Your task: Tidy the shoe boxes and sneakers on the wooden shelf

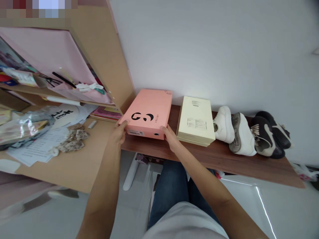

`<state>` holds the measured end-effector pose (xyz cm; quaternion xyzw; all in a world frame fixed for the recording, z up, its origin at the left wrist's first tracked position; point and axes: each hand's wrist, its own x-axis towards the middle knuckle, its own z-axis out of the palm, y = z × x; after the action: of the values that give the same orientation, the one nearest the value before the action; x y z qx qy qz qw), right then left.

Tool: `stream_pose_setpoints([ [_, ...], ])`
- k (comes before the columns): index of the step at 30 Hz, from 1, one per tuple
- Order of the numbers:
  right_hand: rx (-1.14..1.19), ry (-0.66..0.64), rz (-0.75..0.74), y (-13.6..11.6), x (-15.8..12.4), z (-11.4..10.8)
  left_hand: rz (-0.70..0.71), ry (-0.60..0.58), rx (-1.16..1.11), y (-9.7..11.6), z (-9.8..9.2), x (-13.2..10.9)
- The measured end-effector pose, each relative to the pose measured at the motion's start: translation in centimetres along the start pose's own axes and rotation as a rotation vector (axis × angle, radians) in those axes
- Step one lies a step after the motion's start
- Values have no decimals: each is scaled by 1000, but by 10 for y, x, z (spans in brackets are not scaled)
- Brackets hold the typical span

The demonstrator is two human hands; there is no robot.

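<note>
A pink shoe box with a black logo lies on the dark wooden bench at its left end. My left hand grips the box's near left corner, fingers curled round the edge. On the near right corner sits my right hand, thumb on the lid and fingers round the front. Both hands hold the box, which rests flat against the wall.
A cream box lies right of the pink one, then a white sneaker pair and a dark pair. Left stands a desk with papers, a cloth scrunchie and shelves.
</note>
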<state>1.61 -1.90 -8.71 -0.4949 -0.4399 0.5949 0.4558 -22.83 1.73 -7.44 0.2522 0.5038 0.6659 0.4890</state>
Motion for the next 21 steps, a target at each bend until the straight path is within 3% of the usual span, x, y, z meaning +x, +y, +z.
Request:
stream_pose_setpoints([
  [11, 61, -60, 21, 24, 10, 2, 21, -21, 59, -15, -8, 12],
  [21, 44, -50, 9, 29, 23, -2, 11, -11, 32, -21, -2, 15],
])
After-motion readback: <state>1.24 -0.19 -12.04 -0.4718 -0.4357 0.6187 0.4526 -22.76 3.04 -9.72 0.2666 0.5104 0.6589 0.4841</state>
